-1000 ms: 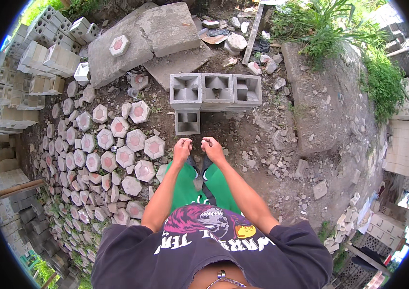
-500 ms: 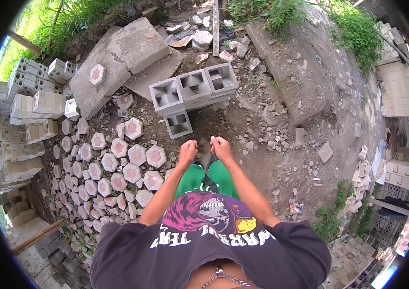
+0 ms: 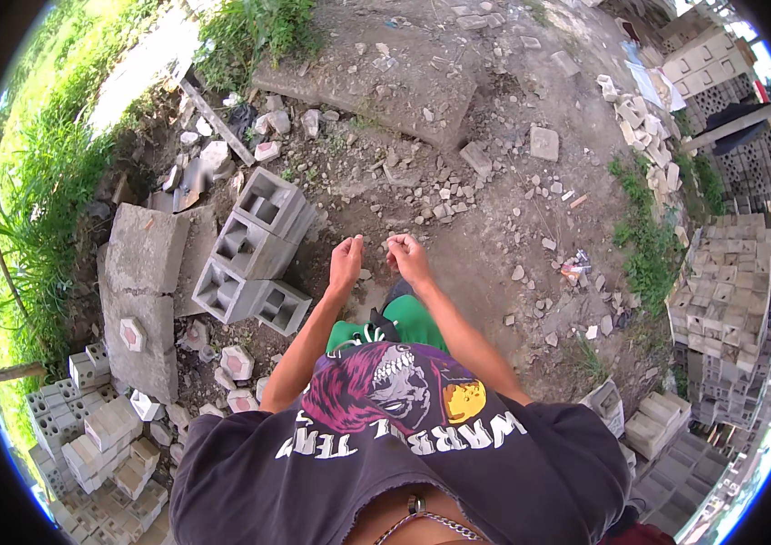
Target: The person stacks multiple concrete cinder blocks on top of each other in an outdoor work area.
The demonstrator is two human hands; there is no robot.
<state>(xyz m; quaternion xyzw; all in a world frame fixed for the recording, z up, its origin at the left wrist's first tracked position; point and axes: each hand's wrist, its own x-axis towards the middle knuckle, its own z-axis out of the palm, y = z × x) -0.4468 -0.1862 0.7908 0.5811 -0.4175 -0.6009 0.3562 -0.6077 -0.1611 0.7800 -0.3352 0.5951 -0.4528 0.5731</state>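
My left hand (image 3: 345, 263) is held out in front of me, its fingers curled in, and nothing shows in it. Close beside it, my right hand (image 3: 410, 258) is likewise closed, with a small gap between the two. Neither touches anything. To the left of my hands stands a short row of grey hollow concrete blocks (image 3: 291, 220), their openings facing up. A lower block (image 3: 300, 303) sits against the row's near end, close to my left forearm.
A cracked concrete slab (image 3: 142, 250) lies at the left, bearing a hexagonal paver (image 3: 132, 334). More pavers (image 3: 237, 363) lie nearer. Broken stones litter the ground beside a long slab (image 3: 367, 102). Block stacks rise at the right (image 3: 721, 291) and lower left (image 3: 111, 427).
My view has turned to the right, so the block row and slab now sit further left. Both hands stay closed in front of me, and the stacks at the right show more fully.
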